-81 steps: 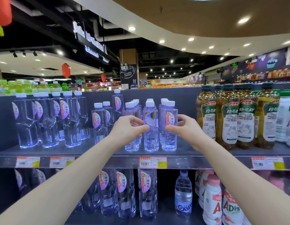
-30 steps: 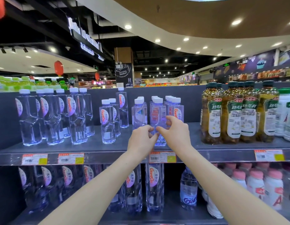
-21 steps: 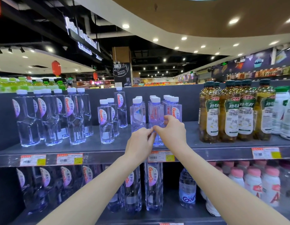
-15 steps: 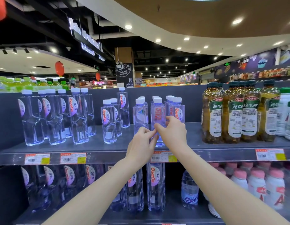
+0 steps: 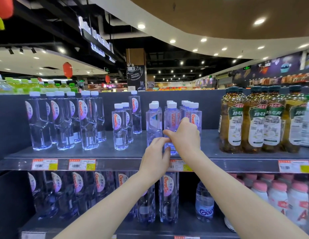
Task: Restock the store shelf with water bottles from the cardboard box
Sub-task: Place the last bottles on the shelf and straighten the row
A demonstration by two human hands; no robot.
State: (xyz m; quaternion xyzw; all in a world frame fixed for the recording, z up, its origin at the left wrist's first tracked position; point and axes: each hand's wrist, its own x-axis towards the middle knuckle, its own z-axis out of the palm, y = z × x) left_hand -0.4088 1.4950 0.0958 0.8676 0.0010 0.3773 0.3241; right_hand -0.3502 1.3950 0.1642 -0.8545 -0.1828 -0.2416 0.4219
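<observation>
- Head view, left end of the upper shelf [image 5: 105, 153]: the tall water bottles [image 5: 64, 121] stand in a block near the front edge, well apart from your work.
- Toward the middle, the small bottle rows [image 5: 153, 121] run back from the front edge, packed close side by side.
- Your left hand [image 5: 155, 157] curls against the lower left side of the front water bottle [image 5: 171, 118], thumb near its base. It looks like a light grip.
- That bottle stands upright at the head of the middle row, close to the shelf's front edge.
- Your right hand [image 5: 184, 137] wraps its middle from the right, thumb laid across the front.
- Expect it to feel fairly heavy for its size, since it looks full and is capped. The thin clear wall will likely give under a hard squeeze, and the smooth plastic and label may slip.
- Hold it low to mid-body on the flat sides, not by the cap, and turn it gently so its neighbours don't topple.
- At the right end, the amber tea bottles [image 5: 253, 121] stand well apart.
- You cannot see the cardboard box from here.
</observation>
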